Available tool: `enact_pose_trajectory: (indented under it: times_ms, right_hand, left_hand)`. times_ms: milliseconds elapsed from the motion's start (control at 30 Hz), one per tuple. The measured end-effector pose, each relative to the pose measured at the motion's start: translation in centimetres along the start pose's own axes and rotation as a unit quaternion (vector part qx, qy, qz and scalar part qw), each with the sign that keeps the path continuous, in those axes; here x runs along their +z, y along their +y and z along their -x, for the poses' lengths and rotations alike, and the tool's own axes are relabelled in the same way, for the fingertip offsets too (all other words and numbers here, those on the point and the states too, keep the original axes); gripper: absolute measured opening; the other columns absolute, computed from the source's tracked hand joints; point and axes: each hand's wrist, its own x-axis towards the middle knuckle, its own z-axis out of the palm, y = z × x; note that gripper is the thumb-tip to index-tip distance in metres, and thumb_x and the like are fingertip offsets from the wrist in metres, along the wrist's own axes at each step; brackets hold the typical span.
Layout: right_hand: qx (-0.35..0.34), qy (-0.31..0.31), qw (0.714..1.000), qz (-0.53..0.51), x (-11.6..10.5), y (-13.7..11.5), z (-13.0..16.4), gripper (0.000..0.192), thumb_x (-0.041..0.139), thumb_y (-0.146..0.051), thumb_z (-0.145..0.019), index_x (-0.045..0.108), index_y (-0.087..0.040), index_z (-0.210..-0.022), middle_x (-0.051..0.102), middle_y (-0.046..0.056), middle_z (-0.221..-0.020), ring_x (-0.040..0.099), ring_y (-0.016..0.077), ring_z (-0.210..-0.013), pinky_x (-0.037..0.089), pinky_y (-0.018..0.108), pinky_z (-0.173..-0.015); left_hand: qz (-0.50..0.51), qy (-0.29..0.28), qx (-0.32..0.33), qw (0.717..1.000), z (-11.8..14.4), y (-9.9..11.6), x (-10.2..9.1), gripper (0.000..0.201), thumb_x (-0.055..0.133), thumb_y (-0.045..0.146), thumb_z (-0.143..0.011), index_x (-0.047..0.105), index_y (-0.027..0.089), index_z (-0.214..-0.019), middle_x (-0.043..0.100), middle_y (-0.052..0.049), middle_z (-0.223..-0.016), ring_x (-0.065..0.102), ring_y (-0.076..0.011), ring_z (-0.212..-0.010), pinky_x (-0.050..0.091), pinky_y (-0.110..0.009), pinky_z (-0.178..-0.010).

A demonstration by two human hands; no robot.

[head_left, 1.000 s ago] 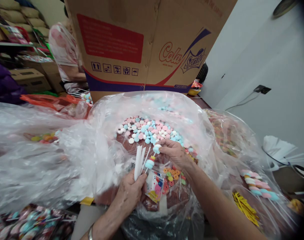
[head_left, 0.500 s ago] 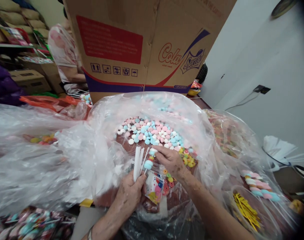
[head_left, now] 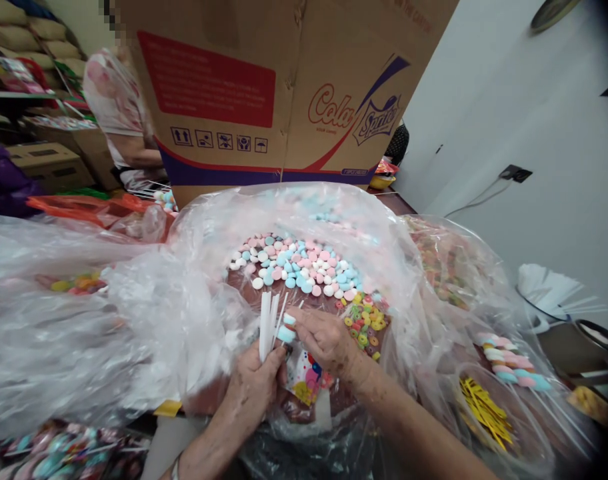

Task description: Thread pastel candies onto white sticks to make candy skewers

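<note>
A bundle of thin white sticks (head_left: 265,325) stands nearly upright, gripped at its lower end in the left hand (head_left: 254,390). Just beside it, one stick carries threaded candy pieces (head_left: 286,329), blue, white and pink, pinched by the right hand (head_left: 325,340).

Brown tray (head_left: 244,283) lined with clear plastic, pastel candy discs (head_left: 297,263), coloured rings (head_left: 364,323)

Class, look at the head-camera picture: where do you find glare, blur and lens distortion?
Head view: glare whitens the clear plastic bag; wide-angle distortion bends the cardboard box and darkens the right corners; the frame edges are soft, while the left hand and white sticks stay fairly sharp.
</note>
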Motion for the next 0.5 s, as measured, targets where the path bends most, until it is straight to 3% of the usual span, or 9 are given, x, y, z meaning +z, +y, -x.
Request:
enact_pose_trajectory:
  times_ms: [100, 200, 300, 400, 500]
  right_hand:
    - [0.012, -0.040, 0.999, -0.011, 0.6, -0.7, -0.2, 0.041, 0.036, -0.023, -0.100, 0.063, -0.017, -0.131, 0.075, 0.013, -0.108, 0.072, 0.0220, -0.094, 0.060, 0.035, -0.085]
    - [0.057, -0.101, 0.993, -0.015, -0.2, -0.7, -0.6, 0.042, 0.037, -0.028, -0.099, 0.065, -0.019, -0.129, 0.075, 0.011, -0.111, 0.070, 0.0228, -0.096, 0.057, 0.037, -0.089]
    - [0.162, -0.098, 0.982, -0.003, -3.2, 0.3, -1.0, 0.039, 0.041, -0.033, -0.098, 0.066, -0.023, -0.127, 0.075, 0.007, -0.110, 0.070, 0.0206, -0.090, 0.055, 0.034, -0.083]
    - [0.288, -0.092, 0.948, 0.096, -7.1, 2.2, -0.8, 0.033, 0.043, -0.031, -0.097, 0.070, -0.023, -0.115, 0.075, 0.004, -0.089, 0.064, 0.0173, -0.070, 0.048, 0.027, -0.067]
    - [0.311, -0.227, 0.902, 0.195, -9.5, 4.1, 0.3, 0.026, 0.045, -0.020, -0.093, 0.071, -0.019, -0.088, 0.069, 0.003, -0.078, 0.060, 0.0157, -0.069, 0.040, 0.025, -0.065]
  left_hand:
    - [-0.007, -0.010, -0.007, 1.000, 0.0, 0.2, 0.1, 0.038, 0.065, 0.053, -0.076, 0.052, 0.021, -0.059, 0.042, 0.008, -0.033, 0.029, -0.0079, -0.025, 0.019, -0.021, -0.030]
    - [-0.013, -0.011, -0.013, 1.000, 0.1, 0.7, 0.2, 0.041, 0.064, 0.055, -0.076, 0.051, 0.021, -0.056, 0.039, 0.008, -0.030, 0.030, -0.0081, -0.025, 0.019, -0.020, -0.031]
    - [-0.021, -0.012, -0.019, 1.000, 0.3, 1.2, 0.3, 0.040, 0.064, 0.056, -0.074, 0.052, 0.021, -0.057, 0.041, 0.007, -0.031, 0.032, -0.0081, -0.025, 0.021, -0.020, -0.032]
    - [-0.021, -0.014, -0.017, 1.000, 0.5, 1.4, 0.3, 0.039, 0.063, 0.054, -0.074, 0.052, 0.021, -0.058, 0.044, 0.007, -0.033, 0.032, -0.0073, -0.026, 0.023, -0.020, -0.032]
    - [-0.021, -0.015, -0.005, 1.000, 0.6, 1.6, 0.2, 0.039, 0.062, 0.054, -0.074, 0.053, 0.019, -0.057, 0.048, 0.006, -0.038, 0.033, -0.0064, -0.027, 0.023, -0.019, -0.032]
